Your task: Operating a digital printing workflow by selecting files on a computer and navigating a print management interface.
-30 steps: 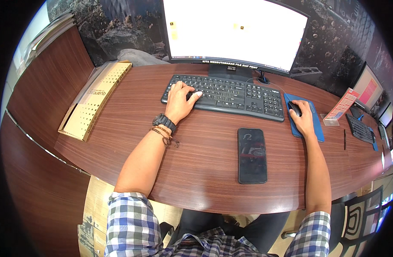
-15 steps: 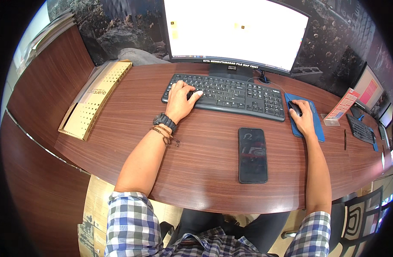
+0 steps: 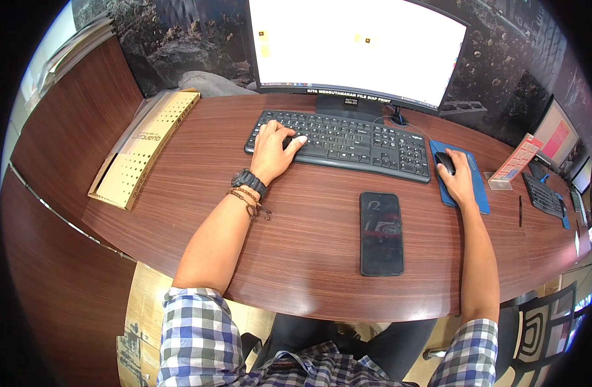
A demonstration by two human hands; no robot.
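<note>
My left hand point(image 3: 270, 155) rests on the left end of a black keyboard point(image 3: 347, 140). Its fingers reach over the keys with the thumb held out to the side, and it grips nothing. A dark watch point(image 3: 249, 180) and beaded bracelets circle that wrist. On a blue mouse pad point(image 3: 480, 195), right of the keyboard, my right hand point(image 3: 461, 180) is curled over a black computer mouse point(image 3: 445, 162). Between my forearms a black smartphone point(image 3: 381, 235) lies on the desk, its screen dark and reflecting.
A curved monitor point(image 3: 357, 48) with a mostly white screen stands behind the keyboard. At the left lies a flat tan cardboard box point(image 3: 144, 151). To the right are a red-and-white card stand point(image 3: 516, 161), a dark pen point(image 3: 520, 211), a second keyboard point(image 3: 543, 195) and another monitor point(image 3: 557, 132).
</note>
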